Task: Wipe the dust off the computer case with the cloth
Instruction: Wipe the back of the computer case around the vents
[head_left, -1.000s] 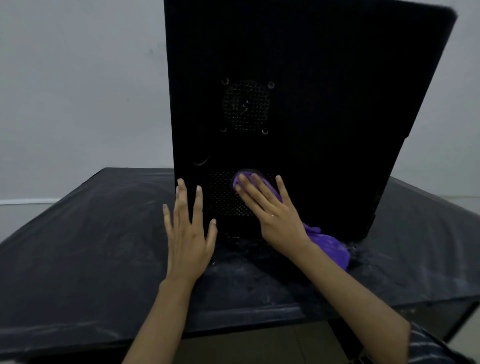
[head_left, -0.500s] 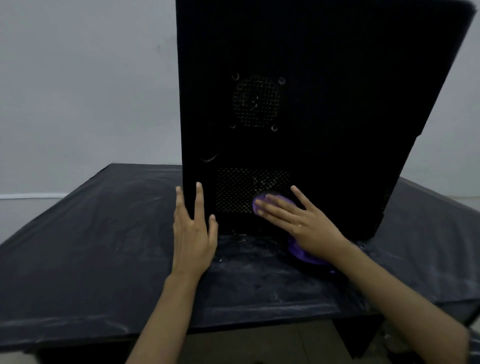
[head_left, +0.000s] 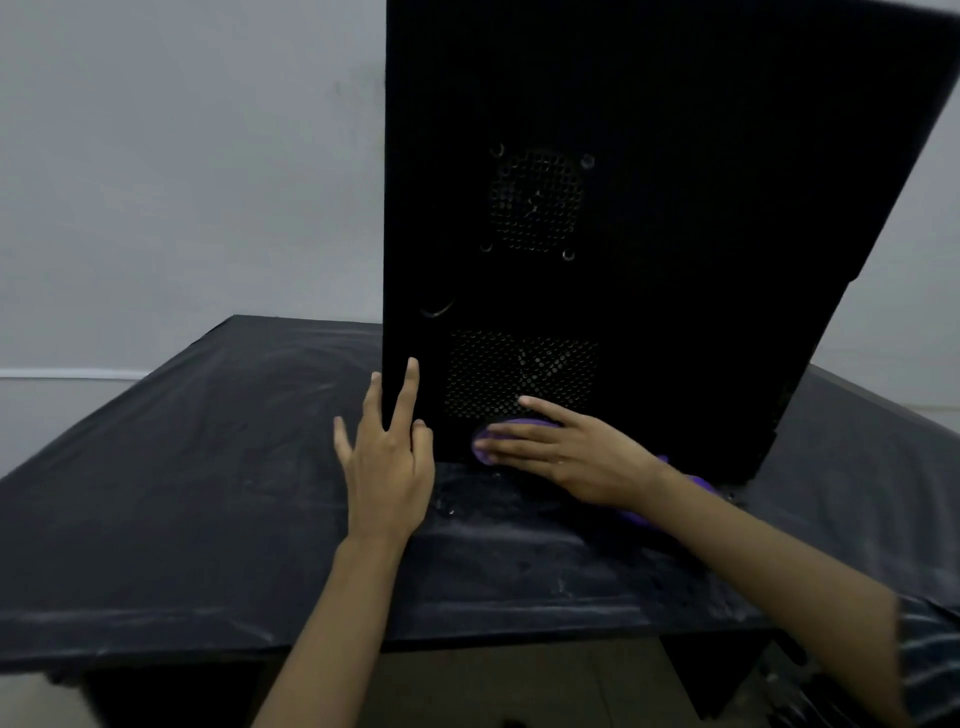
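A tall black computer case (head_left: 675, 182) stands upright on the dusty black table (head_left: 182, 493), its side panel with a round fan grille and a lower mesh vent facing me. My right hand (head_left: 576, 457) lies flat with straight fingers on a purple cloth (head_left: 491, 434), pressing it against the panel's bottom edge just below the mesh vent. The cloth's tail shows behind my right wrist. My left hand (head_left: 387, 457) has straight fingers resting against the case's lower left edge.
Streaks and clumps of grey dust lie on the table around the case's base. A pale wall rises behind. The table's front edge runs just below my forearms, with floor and a dark table leg beneath.
My right hand slid the cloth down and to the left across the lower mesh vent to the panel's bottom edge. My left hand stayed on the case's left edge.
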